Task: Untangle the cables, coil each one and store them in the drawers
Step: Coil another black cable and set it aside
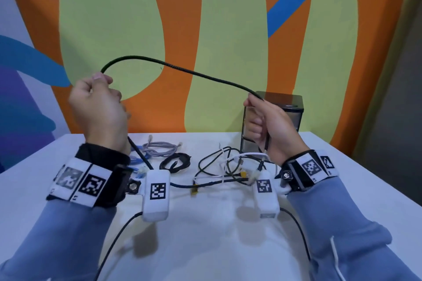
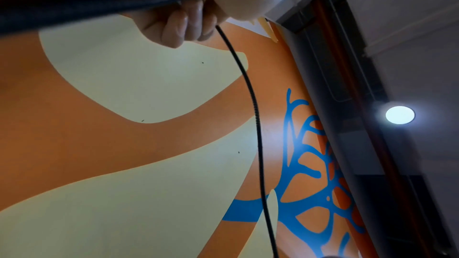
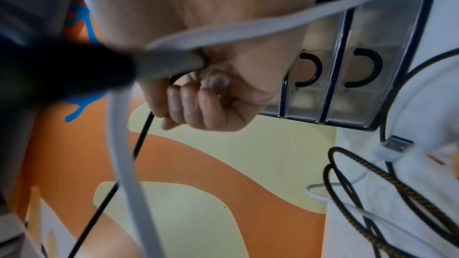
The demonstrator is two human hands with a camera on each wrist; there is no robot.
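Observation:
A black braided cable [image 1: 182, 69] arcs in the air between both hands, above the white table [image 1: 217, 235]. My left hand [image 1: 98, 102] grips one stretch of it in a fist; the cable [image 2: 255, 125] runs out past the curled fingers [image 2: 183, 24]. My right hand [image 1: 267, 125] grips the other stretch in front of the drawer unit [image 1: 290, 107]; its fingers [image 3: 196, 105] curl round the cable [image 3: 141, 140]. The rest of this cable drops to the table [image 1: 140, 155] by my left wrist. A tangle of black and white cables [image 1: 230, 166] lies below my right hand.
A coiled grey cable [image 1: 159, 149], a blue cable [image 1: 137, 162] and a small black coil [image 1: 175, 162] lie behind my left wrist. The clear drawer unit [image 3: 347, 62] shows two shut drawers with black handles. A white USB plug [image 3: 395, 144] lies nearby. A painted wall stands behind the table.

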